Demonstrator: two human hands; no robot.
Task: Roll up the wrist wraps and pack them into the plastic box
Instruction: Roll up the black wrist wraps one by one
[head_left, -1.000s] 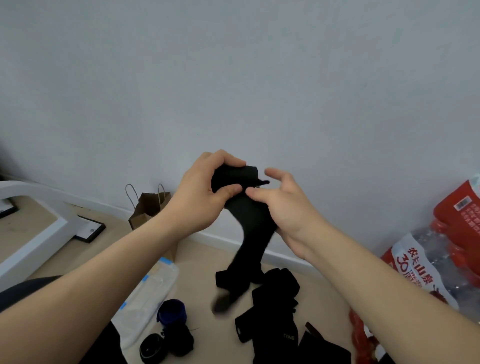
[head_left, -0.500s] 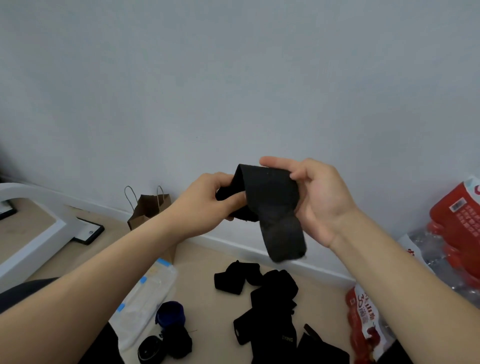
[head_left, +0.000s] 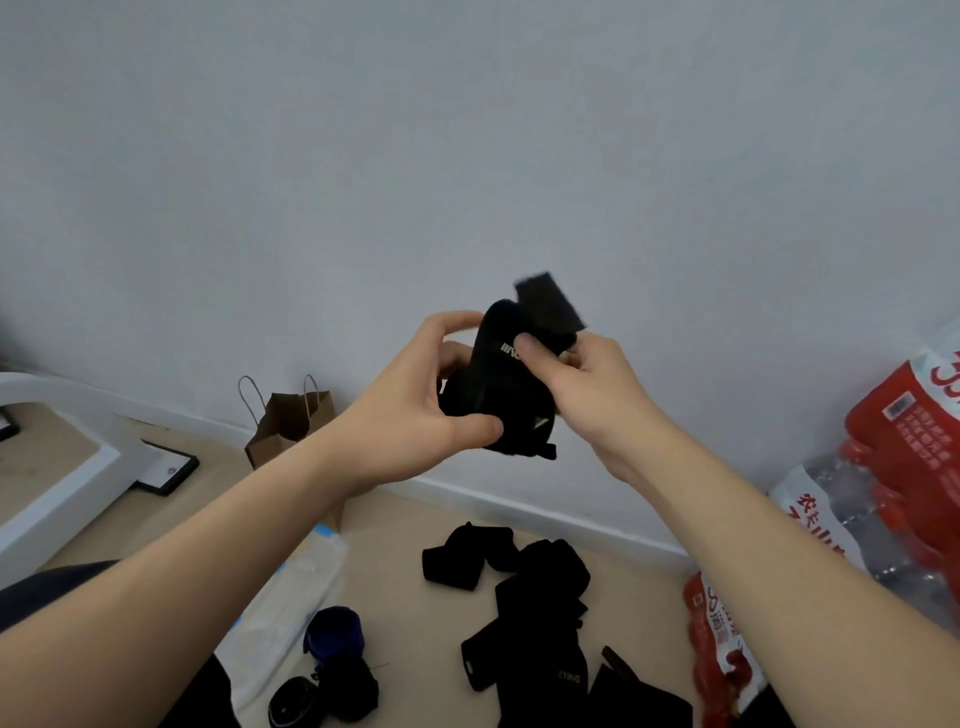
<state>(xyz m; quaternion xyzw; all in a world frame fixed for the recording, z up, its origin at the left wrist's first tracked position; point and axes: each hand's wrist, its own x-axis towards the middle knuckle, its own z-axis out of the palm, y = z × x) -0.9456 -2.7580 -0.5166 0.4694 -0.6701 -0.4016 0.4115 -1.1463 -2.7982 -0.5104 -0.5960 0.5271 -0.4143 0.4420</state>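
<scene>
I hold a black wrist wrap (head_left: 493, 400) in the air in front of the wall, most of it wound into a thick roll. My left hand (head_left: 415, 405) cups the roll from the left, thumb under it. My right hand (head_left: 582, 384) pinches the wrap's free end, whose flat tab sticks up above the roll. On the floor below lie several loose black wraps (head_left: 535, 597) in a pile. A blue rolled wrap (head_left: 332, 631) and black rolled ones (head_left: 343, 691) sit at the lower left. A clear plastic box (head_left: 291, 587) lies beside them, partly hidden by my left arm.
A brown paper bag (head_left: 291, 421) stands against the wall's skirting. A white frame (head_left: 57, 467) runs along the left. Packs of water bottles in red and clear wrapping (head_left: 893, 467) are stacked at the right.
The hanging length of the wrap has been wound up into the roll. Only a short tab now sticks out at the top, and my right hand has shifted to pinch it.
</scene>
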